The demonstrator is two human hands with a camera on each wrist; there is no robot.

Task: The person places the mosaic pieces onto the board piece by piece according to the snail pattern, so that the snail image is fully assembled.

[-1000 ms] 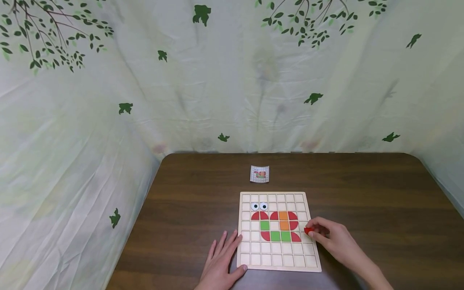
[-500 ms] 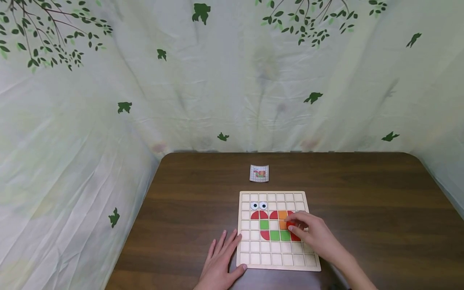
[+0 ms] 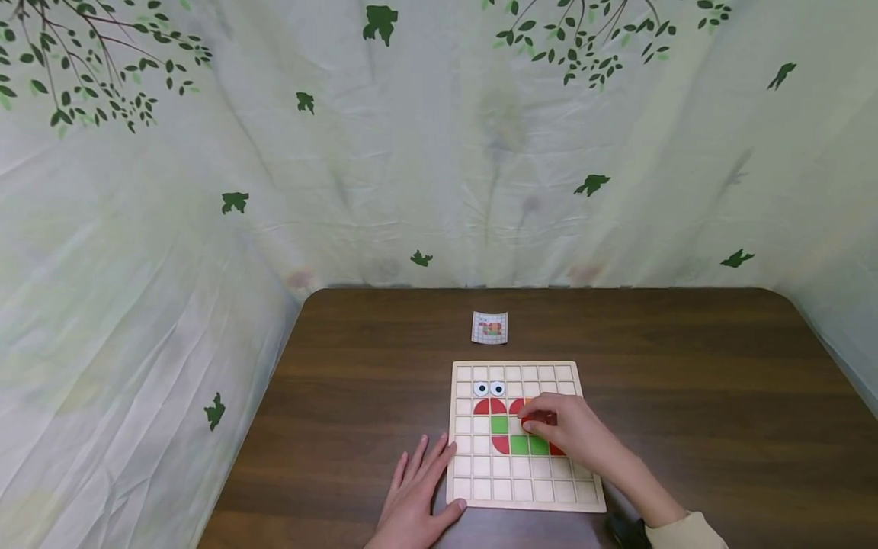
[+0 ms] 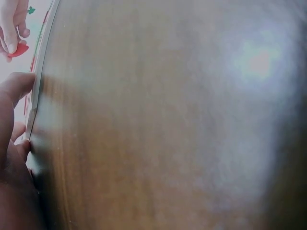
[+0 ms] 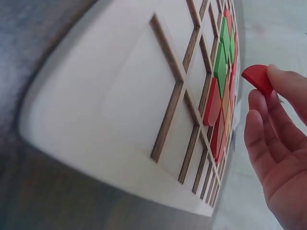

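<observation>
My right hand (image 3: 572, 427) pinches a red quarter-circle tile (image 5: 259, 79) between thumb and fingers, over the middle of a wooden grid board (image 3: 521, 488). In the right wrist view the tile hangs above the board's surface. Next to it in the head view is a bare cell, right of a green square tile (image 3: 499, 425). Fingers spread, my left hand (image 3: 418, 496) rests at the board's lower left edge, its thumb at the near corner. Red quarter tiles, green squares and two eye tiles (image 3: 489, 389) sit in cells; my right hand hides several others.
Behind the board lies a small card (image 3: 490, 329) with a coloured grid picture. The brown wooden table (image 3: 370, 366) extends around the board. A leaf-patterned curtain (image 3: 439, 152) hangs beyond the table's far edge. A dark object (image 3: 626, 530) lies beside the right wrist.
My right hand has moved left from beside the board's right edge to over its middle, carrying the red quarter-circle tile. The left hand has stayed at the board's edge.
</observation>
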